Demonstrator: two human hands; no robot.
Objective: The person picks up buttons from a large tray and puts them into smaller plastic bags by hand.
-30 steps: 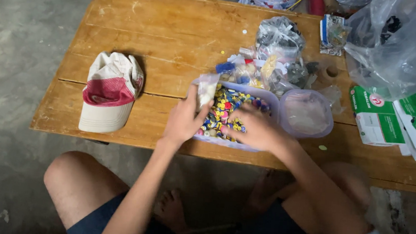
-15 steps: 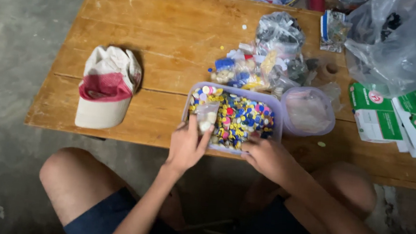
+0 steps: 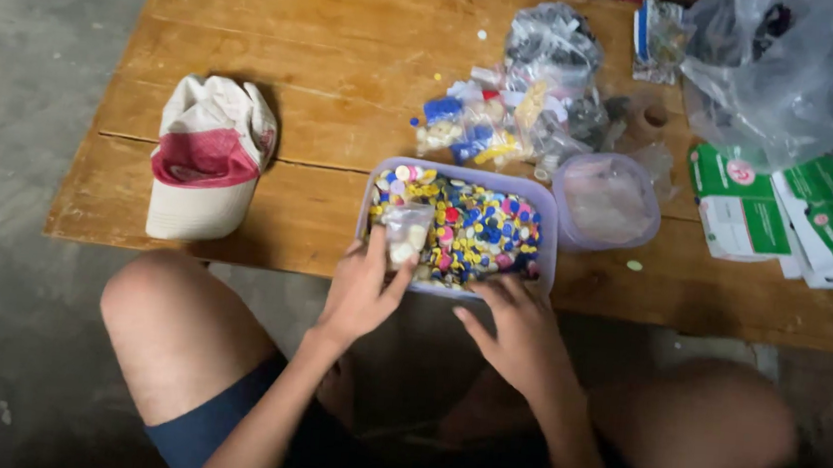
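A pale purple plastic tub (image 3: pixel 549 238) full of small coloured buttons stands at the near edge of a wooden table (image 3: pixel 332 56). My left hand (image 3: pixel 359 294) holds a small clear plastic bag (image 3: pixel 404 235) with a few pale buttons in it, at the tub's left corner. My right hand (image 3: pixel 520 333) rests with fingers spread at the tub's near rim, holding nothing.
A white and red cap (image 3: pixel 204 157) lies on the table's left. Behind the tub sit several small bags of buttons (image 3: pixel 506 131) and the tub's lid (image 3: pixel 605 200). Green and white boxes (image 3: pixel 800 212) and a large clear bag (image 3: pixel 772 74) are at the right.
Both hands have drawn back from inside the tub to its near edge. The left hand has brought the small bag along to the tub's left corner.
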